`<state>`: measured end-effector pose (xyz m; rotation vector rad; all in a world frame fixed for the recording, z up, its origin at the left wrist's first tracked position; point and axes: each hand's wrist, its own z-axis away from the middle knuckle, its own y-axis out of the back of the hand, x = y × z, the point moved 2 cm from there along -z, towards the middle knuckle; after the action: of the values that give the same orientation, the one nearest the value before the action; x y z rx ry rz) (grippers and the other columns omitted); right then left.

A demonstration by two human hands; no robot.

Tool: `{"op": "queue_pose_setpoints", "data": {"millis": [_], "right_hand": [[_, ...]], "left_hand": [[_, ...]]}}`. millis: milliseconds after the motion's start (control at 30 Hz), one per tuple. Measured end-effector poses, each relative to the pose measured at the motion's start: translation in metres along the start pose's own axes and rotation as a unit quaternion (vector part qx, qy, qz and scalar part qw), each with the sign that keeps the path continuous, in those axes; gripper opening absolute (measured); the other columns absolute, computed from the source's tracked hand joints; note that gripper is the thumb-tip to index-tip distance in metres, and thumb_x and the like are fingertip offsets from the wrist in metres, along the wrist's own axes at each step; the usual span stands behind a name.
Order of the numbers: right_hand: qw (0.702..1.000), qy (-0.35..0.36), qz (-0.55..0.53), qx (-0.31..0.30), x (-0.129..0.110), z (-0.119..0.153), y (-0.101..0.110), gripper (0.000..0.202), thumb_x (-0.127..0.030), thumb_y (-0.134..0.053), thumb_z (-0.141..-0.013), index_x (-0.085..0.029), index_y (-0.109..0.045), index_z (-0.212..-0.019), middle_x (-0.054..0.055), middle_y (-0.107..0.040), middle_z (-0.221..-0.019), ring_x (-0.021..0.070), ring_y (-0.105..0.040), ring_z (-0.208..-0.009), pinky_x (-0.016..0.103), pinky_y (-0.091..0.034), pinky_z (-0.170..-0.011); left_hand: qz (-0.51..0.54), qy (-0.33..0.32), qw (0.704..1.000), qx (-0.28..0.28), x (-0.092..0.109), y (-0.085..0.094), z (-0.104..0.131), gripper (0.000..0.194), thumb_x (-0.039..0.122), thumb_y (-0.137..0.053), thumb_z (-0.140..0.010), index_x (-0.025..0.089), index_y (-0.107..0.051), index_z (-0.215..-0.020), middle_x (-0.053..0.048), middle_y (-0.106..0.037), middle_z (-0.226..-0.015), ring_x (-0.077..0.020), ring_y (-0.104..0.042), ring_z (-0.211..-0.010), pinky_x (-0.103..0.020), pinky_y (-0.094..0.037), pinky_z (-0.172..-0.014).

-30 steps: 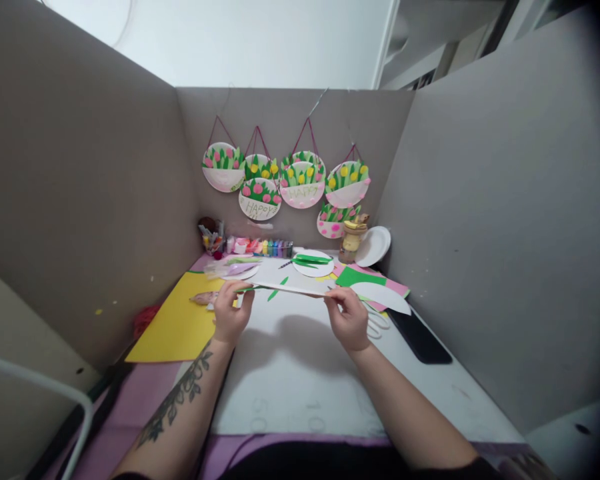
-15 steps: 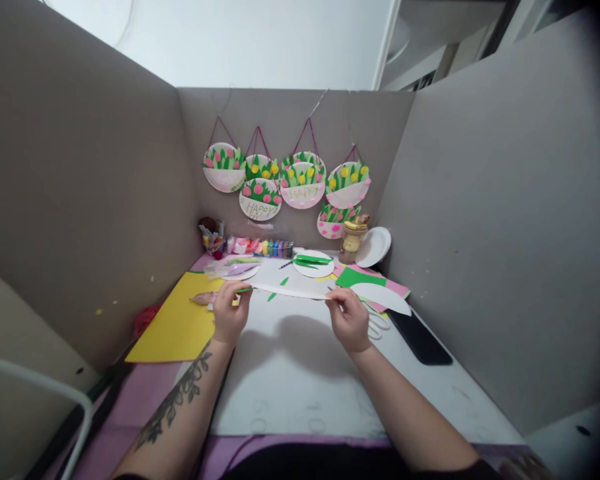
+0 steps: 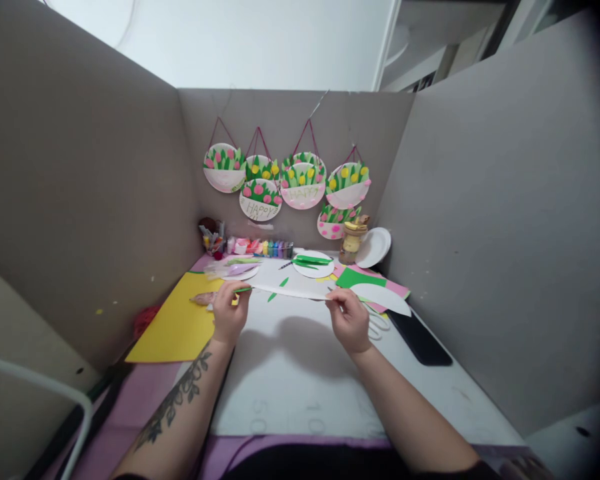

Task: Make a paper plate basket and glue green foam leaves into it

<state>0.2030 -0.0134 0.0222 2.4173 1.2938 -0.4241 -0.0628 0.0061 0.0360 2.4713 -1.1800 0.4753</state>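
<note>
Between my two hands stretches a thin white piece (image 3: 290, 293), seen nearly edge-on, perhaps a paper plate. My left hand (image 3: 230, 315) pinches its left end, and a narrow green paper piece (image 3: 241, 290) shows at those same fingers. At the other end, the thumb and fingers of my right hand (image 3: 349, 320) are closed on the edge. Just beyond lie two small green paper leaves (image 3: 283, 283). Pale-handled scissors (image 3: 379, 325) rest on the table, partly hidden by my right hand. A white plate (image 3: 314, 273) farther back carries green paper strips (image 3: 312, 261).
A yellow sheet (image 3: 167, 327) lies left; a black phone (image 3: 420, 339), a cut white plate (image 3: 387, 299) and green paper (image 3: 353, 277) lie right. Paint bottles (image 3: 275, 249), a jar (image 3: 351, 241) and white plates (image 3: 374, 247) stand at the back. Plate baskets (image 3: 303, 193) hang on the grey partition.
</note>
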Motion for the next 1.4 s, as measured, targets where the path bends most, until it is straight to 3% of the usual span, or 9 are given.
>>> {"op": "queue_pose_setpoints", "data": {"millis": [400,533,700,933,1100,1200,1300,1400], "right_hand": [[0.999,-0.026,-0.017,-0.010,-0.001,0.000,0.000,0.006,-0.020,-0.055,-0.084,-0.022,-0.058,-0.080,0.002,-0.062,-0.075,0.0166,-0.058,-0.070,0.034,-0.048,-0.072],[0.992,-0.108,-0.050,-0.043,0.004,0.003,-0.005,0.006,-0.025,-0.056,-0.084,-0.021,-0.059,-0.080,0.001,-0.059,-0.069,0.0149,-0.055,-0.063,0.029,-0.047,-0.061],[0.956,-0.240,-0.152,-0.068,0.010,0.002,-0.014,0.011,-0.030,-0.059,-0.081,-0.019,-0.058,-0.079,-0.002,-0.054,-0.059,0.0122,-0.052,-0.054,0.025,-0.044,-0.052],[0.924,-0.304,-0.213,-0.093,0.015,0.001,-0.018,0.017,-0.033,-0.063,-0.076,-0.018,-0.056,-0.075,-0.004,-0.052,-0.055,0.0105,-0.048,-0.048,0.023,-0.042,-0.048],[0.911,-0.331,-0.230,-0.092,0.020,0.003,-0.019,0.019,-0.034,-0.065,-0.074,-0.017,-0.057,-0.076,-0.004,-0.053,-0.055,0.0099,-0.047,-0.047,0.023,-0.042,-0.047],[0.906,-0.338,-0.236,-0.094,0.020,0.003,-0.019,0.019,-0.034,-0.066,-0.072,-0.017,-0.056,-0.075,-0.005,-0.052,-0.055,0.0096,-0.047,-0.047,0.023,-0.041,-0.047],[0.906,-0.340,-0.232,-0.097,0.019,0.002,-0.019,0.018,-0.033,-0.065,-0.073,-0.018,-0.055,-0.073,-0.005,-0.051,-0.055,0.0093,-0.046,-0.047,0.022,-0.040,-0.047],[0.911,-0.333,-0.219,-0.103,0.019,0.002,-0.018,0.016,-0.032,-0.064,-0.074,-0.018,-0.056,-0.074,-0.005,-0.051,-0.055,0.0097,-0.046,-0.048,0.023,-0.040,-0.048]], "left_hand": [[-0.021,0.032,0.999,-0.001,-0.002,-0.001,0.000,0.010,0.029,-0.061,-0.081,0.019,-0.059,-0.078,0.000,-0.057,-0.070,-0.0123,-0.051,-0.064,-0.026,-0.039,-0.059],[-0.015,0.070,0.997,-0.013,-0.006,-0.004,0.000,0.010,0.028,-0.063,-0.078,0.019,-0.058,-0.082,0.000,-0.057,-0.073,-0.0128,-0.051,-0.064,-0.025,-0.040,-0.058],[0.032,0.155,0.985,-0.072,-0.015,-0.011,0.002,0.014,0.025,-0.059,-0.077,0.019,-0.060,-0.090,-0.001,-0.061,-0.078,-0.0135,-0.054,-0.068,-0.025,-0.040,-0.059],[0.149,0.237,0.948,-0.150,-0.028,-0.023,0.007,0.031,0.020,-0.059,-0.073,0.018,-0.056,-0.104,-0.002,-0.064,-0.085,-0.0140,-0.058,-0.071,-0.024,-0.042,-0.059],[0.153,0.256,0.942,-0.155,-0.033,-0.026,0.009,0.036,0.020,-0.062,-0.069,0.017,-0.055,-0.105,-0.002,-0.063,-0.080,-0.0143,-0.058,-0.069,-0.023,-0.040,-0.056],[0.141,0.261,0.943,-0.150,-0.032,-0.025,0.009,0.038,0.020,-0.063,-0.068,0.017,-0.055,-0.105,-0.004,-0.064,-0.089,-0.0138,-0.057,-0.070,-0.023,-0.040,-0.057],[0.127,0.265,0.947,-0.130,-0.031,-0.022,0.007,0.038,0.021,-0.064,-0.068,0.018,-0.056,-0.104,-0.004,-0.063,-0.099,-0.0125,-0.055,-0.071,-0.023,-0.040,-0.058],[0.136,0.265,0.950,-0.092,-0.029,-0.018,0.005,0.032,0.024,-0.064,-0.071,0.018,-0.057,-0.102,-0.003,-0.062,-0.095,-0.0122,-0.054,-0.070,-0.023,-0.041,-0.060]]}}
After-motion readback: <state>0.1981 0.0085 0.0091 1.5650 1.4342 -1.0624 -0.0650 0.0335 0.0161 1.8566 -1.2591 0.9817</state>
